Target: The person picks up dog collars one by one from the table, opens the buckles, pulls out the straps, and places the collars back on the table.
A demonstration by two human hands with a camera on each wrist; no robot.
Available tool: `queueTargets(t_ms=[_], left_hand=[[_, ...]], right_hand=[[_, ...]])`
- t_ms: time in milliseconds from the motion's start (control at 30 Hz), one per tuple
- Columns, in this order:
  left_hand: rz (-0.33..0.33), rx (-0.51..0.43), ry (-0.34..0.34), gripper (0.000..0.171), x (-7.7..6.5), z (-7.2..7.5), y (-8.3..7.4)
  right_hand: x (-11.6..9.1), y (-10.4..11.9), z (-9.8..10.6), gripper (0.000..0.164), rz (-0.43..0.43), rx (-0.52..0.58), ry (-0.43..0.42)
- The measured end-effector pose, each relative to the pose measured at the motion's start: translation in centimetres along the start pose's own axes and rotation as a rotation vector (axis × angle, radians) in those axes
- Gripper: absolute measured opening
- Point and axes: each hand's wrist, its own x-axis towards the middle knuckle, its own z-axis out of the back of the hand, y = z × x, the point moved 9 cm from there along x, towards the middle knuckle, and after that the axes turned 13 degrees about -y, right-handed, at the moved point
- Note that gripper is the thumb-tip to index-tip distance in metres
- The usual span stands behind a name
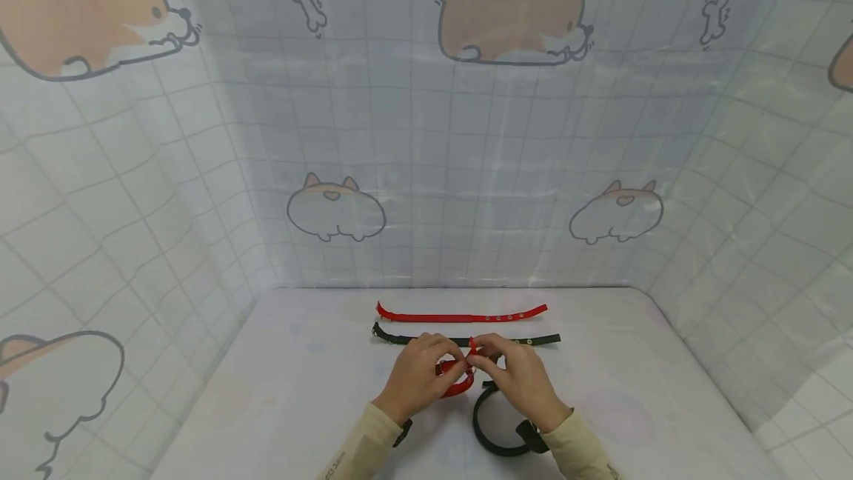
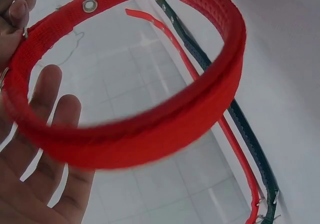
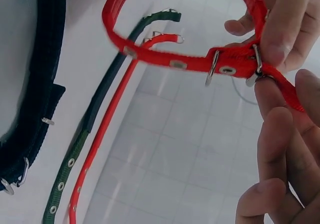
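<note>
A red pet collar [image 2: 165, 129] with metal eyelets is bent into a loop and held up off the table between both hands. My left hand [image 1: 421, 376] grips it beside the metal buckle [image 3: 256, 63], its thumb against the strap. Pinched between thumb and forefinger of my right hand [image 1: 523, 380] is the strap's end [image 3: 290, 92], which passes through the buckle. In the left wrist view, other fingers [image 2: 65, 114] of the left hand spread behind the loop. The collar partly hides behind the hands in the head view.
A dark collar [image 1: 480, 428], closed in a ring, lies near the right forearm. Behind the hands, a red strap collar [image 1: 440, 318] and a dark green one [image 1: 546, 339] lie stretched out side by side on the white table [image 1: 280, 391]. A patterned curtain [image 1: 466, 132] surrounds the table.
</note>
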Motion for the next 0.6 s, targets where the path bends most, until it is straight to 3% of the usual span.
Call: queueTargets(t_ms=[267,500,600], left_hand=[[-0.011,0.065,-0.05,0.009,0.0,0.1,-0.3],[-0.182,0.195,-0.047,0.017,0.0,0.0,-2.0],[-0.222,0.232,-0.029,0.018,-0.2,-0.1,-2.4]], right_hand=[[0.2,0.3,0.3,0.03,0.035,0.006,-0.007],[0.5,0.8,0.8,0.027,0.103,0.002,-0.064],[0.6,0.9,1.0,0.025,0.108,-0.002,-0.086]])
